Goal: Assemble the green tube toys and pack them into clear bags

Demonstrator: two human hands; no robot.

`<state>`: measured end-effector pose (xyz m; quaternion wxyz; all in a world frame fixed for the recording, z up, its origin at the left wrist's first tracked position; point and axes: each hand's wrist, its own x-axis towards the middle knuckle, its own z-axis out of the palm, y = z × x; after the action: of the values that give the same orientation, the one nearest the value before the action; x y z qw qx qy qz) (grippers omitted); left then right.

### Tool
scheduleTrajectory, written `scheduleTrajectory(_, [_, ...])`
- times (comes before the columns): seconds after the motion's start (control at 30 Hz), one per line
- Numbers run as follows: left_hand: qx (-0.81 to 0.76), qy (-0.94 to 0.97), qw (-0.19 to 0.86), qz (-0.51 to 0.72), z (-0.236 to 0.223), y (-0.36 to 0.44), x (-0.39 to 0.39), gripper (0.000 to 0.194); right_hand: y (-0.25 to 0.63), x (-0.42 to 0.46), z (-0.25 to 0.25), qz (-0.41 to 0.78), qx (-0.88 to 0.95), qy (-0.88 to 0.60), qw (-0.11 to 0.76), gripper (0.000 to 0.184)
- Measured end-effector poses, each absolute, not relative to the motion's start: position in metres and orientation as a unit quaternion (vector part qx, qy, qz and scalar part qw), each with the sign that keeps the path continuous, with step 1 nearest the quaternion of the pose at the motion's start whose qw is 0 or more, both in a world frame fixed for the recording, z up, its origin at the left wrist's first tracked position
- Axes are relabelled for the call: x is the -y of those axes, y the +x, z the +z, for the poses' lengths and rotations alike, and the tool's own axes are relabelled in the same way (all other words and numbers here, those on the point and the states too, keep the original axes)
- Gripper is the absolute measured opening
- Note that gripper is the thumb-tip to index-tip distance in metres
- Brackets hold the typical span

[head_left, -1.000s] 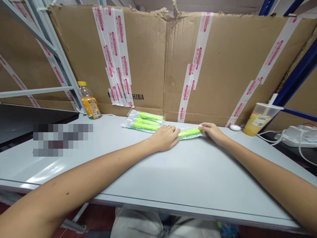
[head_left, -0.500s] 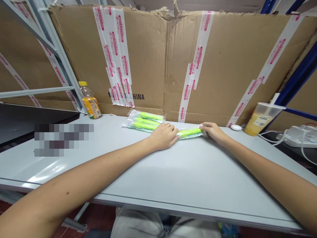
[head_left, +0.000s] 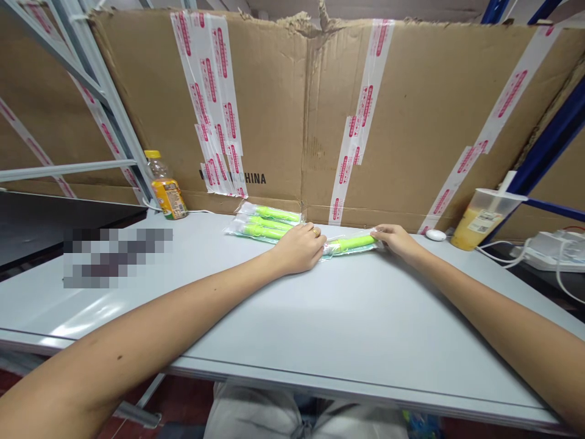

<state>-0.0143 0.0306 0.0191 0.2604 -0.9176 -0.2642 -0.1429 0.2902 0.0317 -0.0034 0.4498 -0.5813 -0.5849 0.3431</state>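
Observation:
A lime-green stick in a clear plastic bag (head_left: 350, 244) lies on the grey table (head_left: 292, 329) near the cardboard wall. My left hand (head_left: 299, 249) grips the bag's left end with curled fingers; a gold ring shows on one finger. My right hand (head_left: 397, 239) pinches the bag's right end. Just left of my left hand lie three more bagged green sticks (head_left: 264, 222) side by side.
A juice bottle with a yellow cap (head_left: 167, 188) stands at the back left. At the back right are a plastic cup of orange drink (head_left: 482, 219), a small white puck (head_left: 436, 235) and a white power strip with cables (head_left: 546, 251). Taped cardboard (head_left: 402, 116) walls the back.
Both hands have shifted a little to the left with the bagged stick, and my left fingers have curled tighter over its end.

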Motion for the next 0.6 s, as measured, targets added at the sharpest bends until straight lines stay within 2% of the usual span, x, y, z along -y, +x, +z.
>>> scheduleTrajectory(0.17, [0.243, -0.925, 0.262, -0.129, 0.023, -0.020, -0.036, 0.019, 0.295, -0.034, -0.006, 0.346, 0.588, -0.580, 0.446, 0.039])
scheduleTrajectory(0.33, [0.215, -0.924, 0.291, -0.124, 0.027, -0.026, -0.044, 0.030, 0.295, -0.035, -0.006, 0.345, 0.597, -0.575, 0.442, 0.038])
scheduleTrajectory(0.6, [0.205, -0.920, 0.298, -0.153, 0.028, -0.026, -0.045, 0.028, 0.296, -0.036, -0.004, 0.361, 0.553, -0.582, 0.474, 0.026])
